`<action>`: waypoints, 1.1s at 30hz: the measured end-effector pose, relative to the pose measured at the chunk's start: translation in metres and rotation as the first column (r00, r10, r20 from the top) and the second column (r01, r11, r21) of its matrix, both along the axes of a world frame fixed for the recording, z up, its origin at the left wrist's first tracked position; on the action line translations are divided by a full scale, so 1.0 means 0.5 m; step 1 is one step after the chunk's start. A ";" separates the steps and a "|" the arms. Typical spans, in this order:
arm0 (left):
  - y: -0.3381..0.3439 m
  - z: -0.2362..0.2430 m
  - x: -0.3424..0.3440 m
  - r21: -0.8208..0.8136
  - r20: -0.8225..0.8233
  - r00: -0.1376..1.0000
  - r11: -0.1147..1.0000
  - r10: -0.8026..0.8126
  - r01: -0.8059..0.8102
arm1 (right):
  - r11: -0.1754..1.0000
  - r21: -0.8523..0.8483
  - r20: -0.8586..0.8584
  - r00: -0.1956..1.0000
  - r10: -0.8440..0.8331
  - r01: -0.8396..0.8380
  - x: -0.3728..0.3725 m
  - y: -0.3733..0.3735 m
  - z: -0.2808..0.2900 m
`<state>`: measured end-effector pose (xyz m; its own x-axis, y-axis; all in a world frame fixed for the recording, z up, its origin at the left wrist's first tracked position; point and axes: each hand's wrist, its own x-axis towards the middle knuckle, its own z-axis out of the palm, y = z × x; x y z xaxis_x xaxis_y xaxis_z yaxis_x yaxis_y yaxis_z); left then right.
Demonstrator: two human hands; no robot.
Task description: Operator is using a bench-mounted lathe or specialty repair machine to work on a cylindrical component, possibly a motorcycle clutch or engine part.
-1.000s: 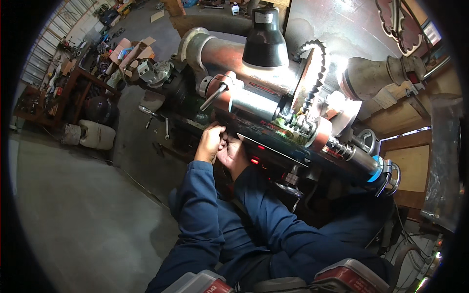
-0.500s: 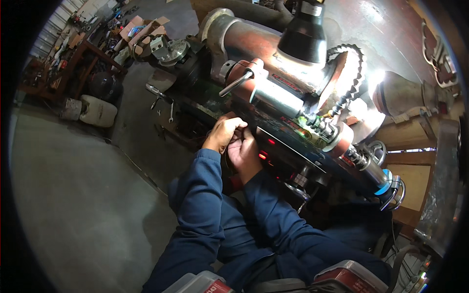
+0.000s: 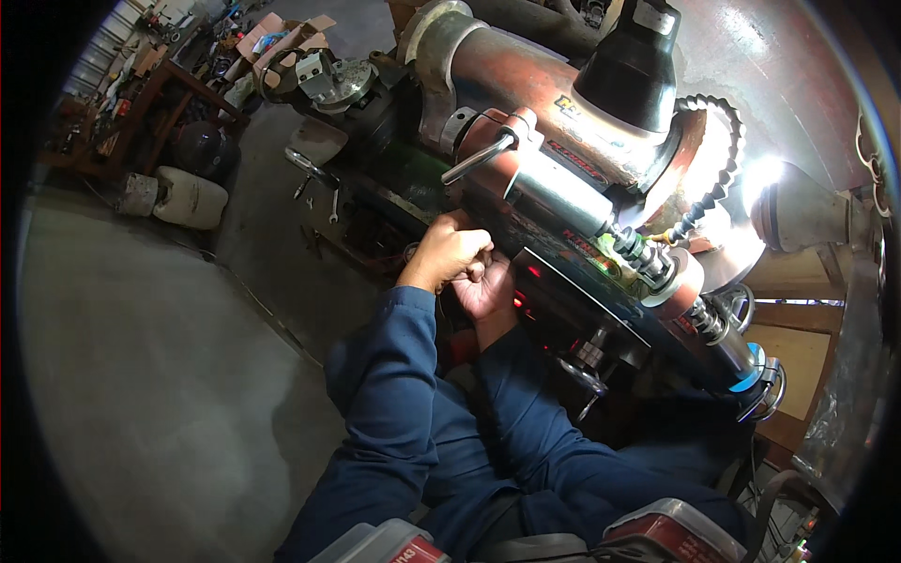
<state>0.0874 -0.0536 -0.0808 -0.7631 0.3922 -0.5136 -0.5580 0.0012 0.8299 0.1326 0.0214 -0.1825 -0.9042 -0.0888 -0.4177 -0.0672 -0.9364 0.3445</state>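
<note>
My left hand (image 3: 447, 253) and my right hand (image 3: 487, 289) meet at the near side of a large machine, just below its dark green bed (image 3: 511, 225). The left hand's fingers are curled in and press against the right hand's fingers. My right palm faces up, with its fingers bent under the left hand. Whatever they pinch, if anything, is hidden between them. Right beside the right hand is a dark panel (image 3: 572, 298) with a pale edge and small red lights. Above the hands, a steel cylinder (image 3: 563, 199) and a clamp lever (image 3: 479, 159) sit on the machine.
A black lamp (image 3: 631, 66) hangs over the machine's red barrel (image 3: 516, 70). A ridged black hose (image 3: 730, 141) curves at the right. A handwheel (image 3: 584, 371) juts out below the panel. Wrenches (image 3: 334, 206) lie left of the machine; a white jug (image 3: 190, 197) stands on the floor.
The machine has shifted right in the picture as the view moved. Both hands stay together beside the machine; the left hand's fingers look more curled over the right hand's.
</note>
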 end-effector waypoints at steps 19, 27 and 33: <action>-0.009 0.119 -0.049 -0.027 -0.943 0.250 0.702 0.218 -0.712 | -0.822 0.100 -0.473 0.699 -0.535 -0.561 0.465 0.473 0.411; 0.074 0.110 -0.065 0.027 -0.999 -0.053 0.859 0.000 -0.512 | -0.612 0.377 -0.176 0.595 -0.784 -0.695 0.592 0.678 0.311; 0.080 0.109 -0.069 0.027 -0.994 0.075 0.858 0.076 -0.513 | -0.657 0.125 0.065 0.666 -0.743 -0.744 0.585 0.731 0.373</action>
<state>0.0527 -0.0136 -0.0263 -0.6975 0.0177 0.7164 0.6675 0.3797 0.6406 0.4251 0.3867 0.0040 -0.5157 0.7851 0.3432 0.6345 0.6191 -0.4628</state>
